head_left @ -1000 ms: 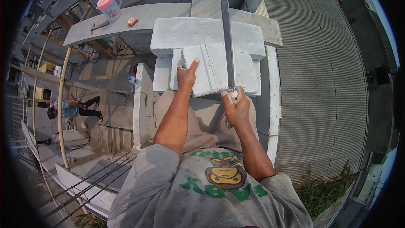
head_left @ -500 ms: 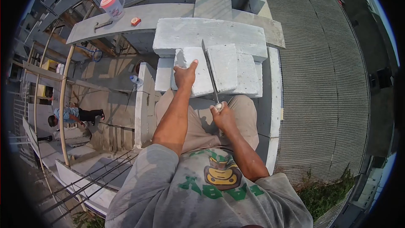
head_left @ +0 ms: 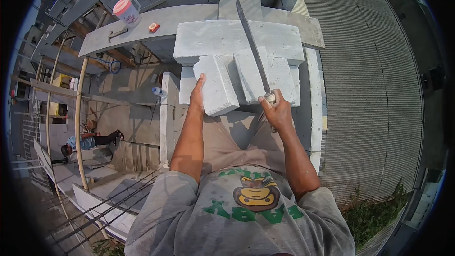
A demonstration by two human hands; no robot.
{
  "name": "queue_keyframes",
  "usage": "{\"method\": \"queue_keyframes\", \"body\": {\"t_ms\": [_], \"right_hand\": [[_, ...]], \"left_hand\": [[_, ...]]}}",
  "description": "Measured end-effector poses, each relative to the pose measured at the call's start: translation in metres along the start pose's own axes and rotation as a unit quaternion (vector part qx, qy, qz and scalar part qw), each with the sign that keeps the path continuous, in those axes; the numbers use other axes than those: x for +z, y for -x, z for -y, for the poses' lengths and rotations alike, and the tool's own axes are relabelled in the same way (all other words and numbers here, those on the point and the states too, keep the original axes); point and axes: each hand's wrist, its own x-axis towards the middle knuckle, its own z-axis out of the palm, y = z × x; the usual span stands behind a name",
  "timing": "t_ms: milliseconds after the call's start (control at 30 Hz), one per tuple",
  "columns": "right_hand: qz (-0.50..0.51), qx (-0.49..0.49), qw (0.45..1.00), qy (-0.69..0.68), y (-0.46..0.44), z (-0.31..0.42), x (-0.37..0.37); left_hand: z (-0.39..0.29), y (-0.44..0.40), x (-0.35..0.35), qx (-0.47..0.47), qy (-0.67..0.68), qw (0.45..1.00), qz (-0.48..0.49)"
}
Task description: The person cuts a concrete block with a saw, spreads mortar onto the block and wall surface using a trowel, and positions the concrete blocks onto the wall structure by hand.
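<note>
My right hand [head_left: 277,110] is closed round the pale handle of a machete [head_left: 254,47], whose long blade points up and away over the white blocks. On the near side, my left hand [head_left: 197,96] grips the left edge of a cut piece of lightweight concrete block [head_left: 216,85], thumb on its face and fingers mostly hidden. This piece sits tilted, a gap parting it from a second cut piece [head_left: 249,78] under the blade. Behind both lies a long whole block [head_left: 237,38], with another block [head_left: 283,80] beneath on the right.
A ledge [head_left: 189,16] holds a pink-lidded jug [head_left: 127,12], a hammer [head_left: 117,33] and a tape measure [head_left: 154,27]. A water bottle [head_left: 159,92] stands at left. Rebar rods [head_left: 104,201] jut out lower left. Another person [head_left: 90,141] is below; a corrugated roof [head_left: 360,90] spreads right.
The machete has come out from between the two cut pieces and risen up and right. My left hand has shifted its piece left and nearer, widening the gap.
</note>
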Motion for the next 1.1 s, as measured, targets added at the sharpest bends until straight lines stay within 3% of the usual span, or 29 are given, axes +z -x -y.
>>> {"method": "queue_keyframes", "body": {"t_ms": [167,267,400,500,567,667,733,867,1100], "right_hand": [[-0.075,0.010,0.971,0.228,-0.060,-0.040,-0.017],[-0.100,0.034,0.953,0.285,-0.094,-0.060,-0.001],[-0.091,-0.026,0.954,0.284,-0.099,-0.070,0.009],[-0.128,-0.038,0.969,0.208,-0.084,-0.071,0.013],[-0.170,-0.057,0.982,0.051,-0.057,-0.048,0.011],[-0.067,-0.091,0.973,-0.203,0.006,-0.001,0.012],[-0.003,-0.108,0.976,-0.191,0.034,0.023,0.017],[-0.073,-0.028,0.957,-0.280,0.059,0.047,0.037],[-0.111,0.176,0.863,-0.460,0.096,0.085,-0.042]], "left_hand": [[-0.003,0.037,0.017,0.029,0.045,0.996,0.071],[-0.001,0.046,0.017,0.042,0.072,0.993,0.078],[-0.007,0.060,0.025,0.061,0.064,0.993,0.080],[-0.008,0.065,0.029,0.076,0.105,0.981,0.143],[-0.005,0.065,0.043,0.110,0.106,0.982,0.114],[-0.005,0.070,0.067,0.132,0.091,0.984,0.074],[-0.007,0.079,0.089,0.128,0.060,0.986,0.085],[-0.001,0.097,0.124,0.062,0.020,0.995,0.073],[0.003,0.147,0.192,-0.074,-0.089,0.993,0.016]]}}
